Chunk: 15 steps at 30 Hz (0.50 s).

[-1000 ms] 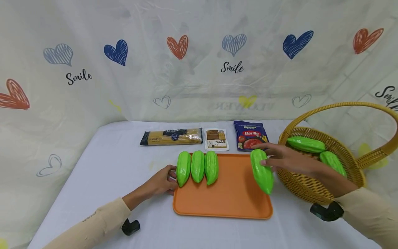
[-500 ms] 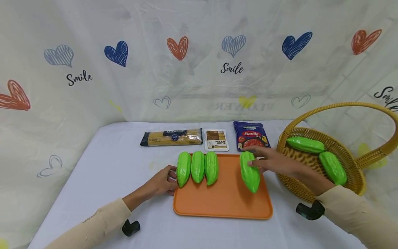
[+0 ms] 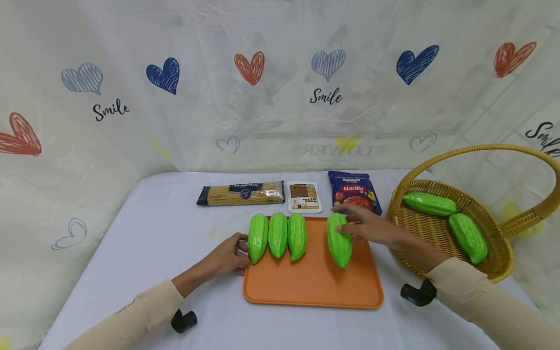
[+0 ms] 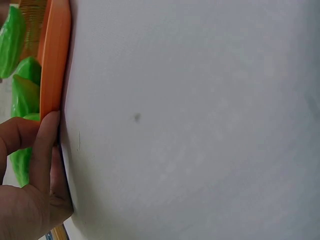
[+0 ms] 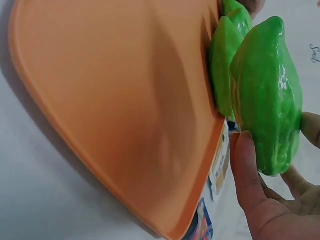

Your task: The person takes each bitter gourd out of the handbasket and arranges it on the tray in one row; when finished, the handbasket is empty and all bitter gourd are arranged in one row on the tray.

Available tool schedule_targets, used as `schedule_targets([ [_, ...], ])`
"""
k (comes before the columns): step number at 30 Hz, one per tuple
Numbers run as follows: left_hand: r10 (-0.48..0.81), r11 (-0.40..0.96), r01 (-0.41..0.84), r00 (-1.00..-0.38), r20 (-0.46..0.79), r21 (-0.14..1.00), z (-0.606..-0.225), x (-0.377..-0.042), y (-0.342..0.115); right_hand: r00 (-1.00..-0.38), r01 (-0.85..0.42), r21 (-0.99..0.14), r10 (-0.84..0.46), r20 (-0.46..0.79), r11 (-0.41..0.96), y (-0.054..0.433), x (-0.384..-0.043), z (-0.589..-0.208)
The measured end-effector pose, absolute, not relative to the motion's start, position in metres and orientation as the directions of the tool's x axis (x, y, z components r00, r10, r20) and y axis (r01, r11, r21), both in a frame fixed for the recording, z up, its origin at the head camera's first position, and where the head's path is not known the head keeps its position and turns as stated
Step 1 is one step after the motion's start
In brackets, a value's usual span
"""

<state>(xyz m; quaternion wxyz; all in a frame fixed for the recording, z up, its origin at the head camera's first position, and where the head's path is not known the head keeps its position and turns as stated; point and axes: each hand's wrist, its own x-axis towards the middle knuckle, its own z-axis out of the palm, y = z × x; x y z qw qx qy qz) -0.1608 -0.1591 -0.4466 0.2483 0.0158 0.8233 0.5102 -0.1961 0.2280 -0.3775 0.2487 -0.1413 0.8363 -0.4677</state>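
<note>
My right hand grips a glossy green bitter melon above the right half of the orange tray. In the right wrist view that bitter melon is held between thumb and fingers at one end, its shadow falling on the tray. Three more bitter melons lie side by side along the tray's left part, pointed ends toward me. At the tray's left edge, my left hand pinches the rim, as the left wrist view also shows with the fingers around the tray wall.
A wicker basket with a tall handle stands at the right, two bitter melons inside. Behind the tray lie a spaghetti pack, a small white-edged packet and a blue Barilla pouch. A patterned curtain hangs behind the table.
My right hand has carried the bitter melon leftward over the tray, away from the basket. My left hand has stayed at the tray's edge, and the three bitter melons there have not moved.
</note>
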Motion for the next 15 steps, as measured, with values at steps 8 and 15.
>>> schedule_targets([
  [8, 0.295, 0.466, -0.216, -0.876, -0.381, 0.858, -0.448, -0.161, -0.16, -0.835, -0.014, -0.853, -0.475, -0.277, 0.522, 0.22, -0.201, -0.387],
  [15, 0.296, 0.467, -0.219, -0.874, -0.385, 0.857, -0.448, -0.161, -0.161, -0.844, 0.023, -0.861, -0.452, -0.29, 0.509, 0.21, -0.206, -0.394],
])
